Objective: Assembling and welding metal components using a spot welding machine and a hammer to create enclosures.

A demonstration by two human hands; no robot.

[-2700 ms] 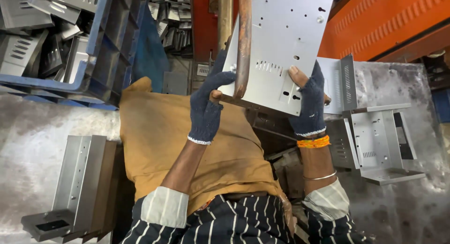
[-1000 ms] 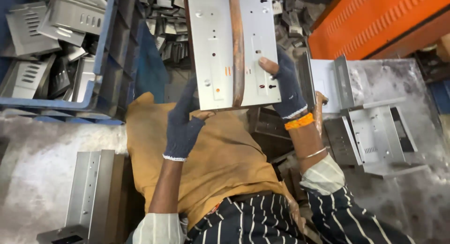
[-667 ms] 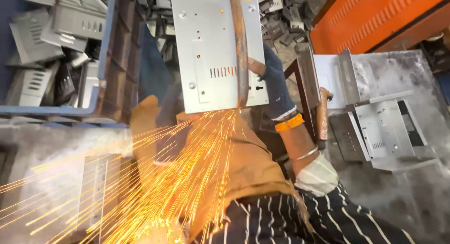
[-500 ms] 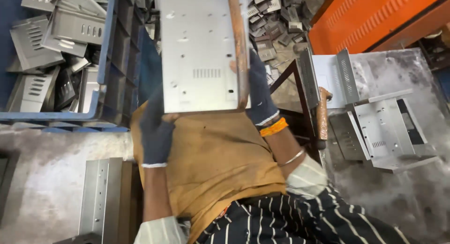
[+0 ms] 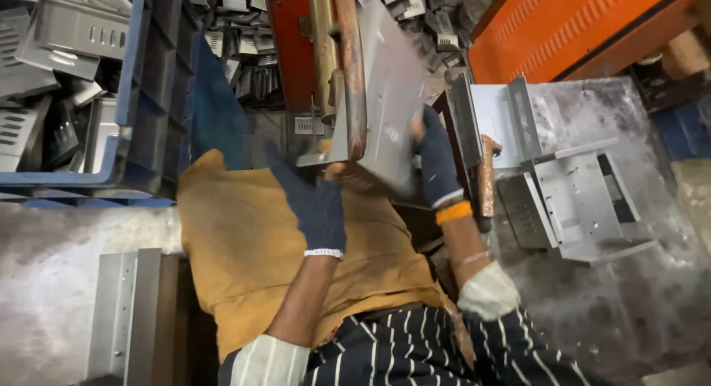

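I hold a grey perforated sheet-metal panel (image 5: 389, 112) tilted steeply on edge against a copper welding arm (image 5: 352, 67) that crosses its face. My right hand (image 5: 437, 167), in a dark blue glove with an orange cuff, grips the panel's right edge. At the panel's lower left corner my gloved left hand (image 5: 315, 204) is blurred, with its fingers at the underside. A brass post (image 5: 322, 45) stands just left of the copper arm. A mustard apron (image 5: 237, 253) covers my lap below.
A blue crate (image 5: 141, 97) of grey metal parts sits at the upper left. Bent grey brackets (image 5: 578, 201) and a wooden-handled hammer (image 5: 485, 182) lie on the worn table at right. An orange machine cover (image 5: 563, 30) is behind them. Grey channel pieces (image 5: 122, 312) stand at lower left.
The panel faced me flat and threw sparks at the copper arm; the sparks have stopped and the panel has swung steeply on edge, shifting right. Both hands moved with it.
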